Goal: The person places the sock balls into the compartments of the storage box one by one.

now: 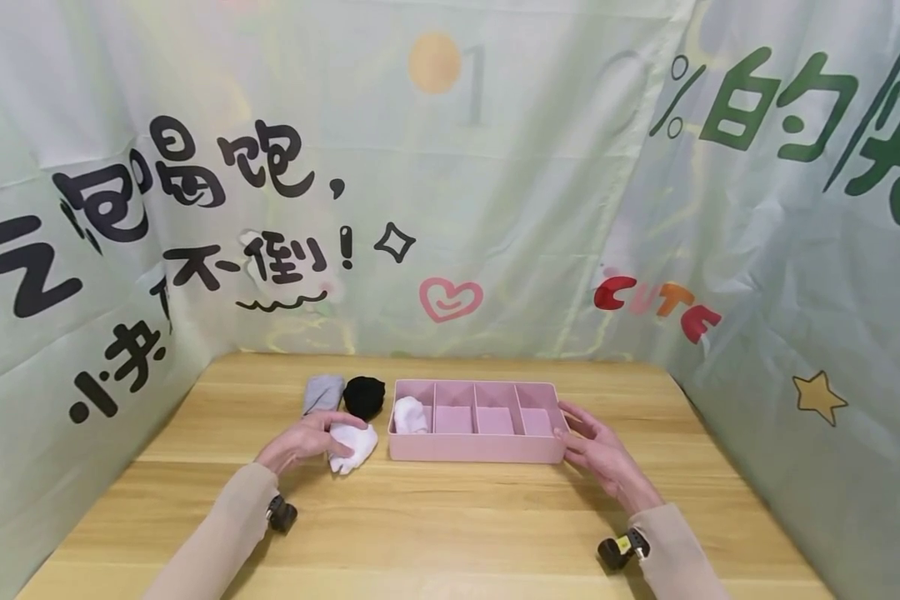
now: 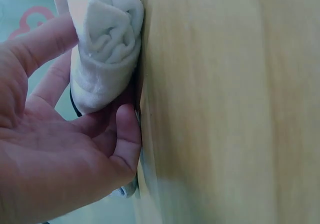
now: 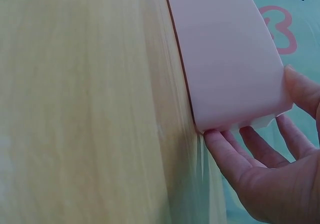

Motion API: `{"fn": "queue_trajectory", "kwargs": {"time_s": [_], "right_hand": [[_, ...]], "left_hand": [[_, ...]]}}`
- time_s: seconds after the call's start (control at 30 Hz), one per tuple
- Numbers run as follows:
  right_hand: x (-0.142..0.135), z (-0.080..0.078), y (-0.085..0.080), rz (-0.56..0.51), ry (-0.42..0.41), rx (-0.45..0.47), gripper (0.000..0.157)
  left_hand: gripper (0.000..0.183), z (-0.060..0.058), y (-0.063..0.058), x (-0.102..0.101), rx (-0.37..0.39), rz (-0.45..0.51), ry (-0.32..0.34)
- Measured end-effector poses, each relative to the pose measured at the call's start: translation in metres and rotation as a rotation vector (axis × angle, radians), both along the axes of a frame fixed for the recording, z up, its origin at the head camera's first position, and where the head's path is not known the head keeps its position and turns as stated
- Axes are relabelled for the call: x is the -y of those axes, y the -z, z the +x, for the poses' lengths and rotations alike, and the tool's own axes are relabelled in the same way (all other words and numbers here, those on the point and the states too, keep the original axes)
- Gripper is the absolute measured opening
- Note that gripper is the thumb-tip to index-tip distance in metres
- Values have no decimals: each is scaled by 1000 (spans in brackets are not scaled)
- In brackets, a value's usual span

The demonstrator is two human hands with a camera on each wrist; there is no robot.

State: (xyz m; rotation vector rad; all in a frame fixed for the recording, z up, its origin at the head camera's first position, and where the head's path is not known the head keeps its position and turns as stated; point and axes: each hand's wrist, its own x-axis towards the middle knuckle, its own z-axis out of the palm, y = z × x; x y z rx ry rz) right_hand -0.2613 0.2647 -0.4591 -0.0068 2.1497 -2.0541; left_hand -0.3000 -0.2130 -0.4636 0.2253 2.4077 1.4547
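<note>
A rolled white sock [image 2: 102, 79] lies at the table surface, pinched between the thumb and fingers of my left hand [image 1: 311, 442]. Behind that hand are a grey folded sock [image 1: 322, 393] and a black rolled sock [image 1: 363, 397]. To their right stands a pink box [image 1: 476, 448] with several compartments in a row. Another white sock [image 1: 410, 415] sits in its leftmost compartment. At the box's right end rests my right hand [image 1: 603, 458], thumb at the top corner and fairly straight fingers [image 3: 227, 156] against the end wall.
The wooden table [image 1: 450, 525] runs up to a printed cloth curtain [image 1: 510, 208] at the back and sides. A strapped black wrist camera [image 1: 281, 514] sits at the left sleeve, another wrist camera [image 1: 621, 550] at the right.
</note>
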Motion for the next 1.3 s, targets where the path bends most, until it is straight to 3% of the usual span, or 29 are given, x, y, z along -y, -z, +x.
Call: {"fn": "queue_trajectory", "kwargs": {"time_s": [0.27,0.9,1.13,1.3], "right_hand": [[0,0,0,19,9,5,64],[-1,0,0,-4,4,8,66],[0,0,-1,2,7,9,64],[0,1,-1,11,15,10,64]], "left_hand": [[45,3,-2,-1,4,-44,-8],[40,-2,-10,-1,-65,-16,-21],[41,-8,-19,4,-61,40,-91],[38,-12,-26,1,-81,101,-104]]}}
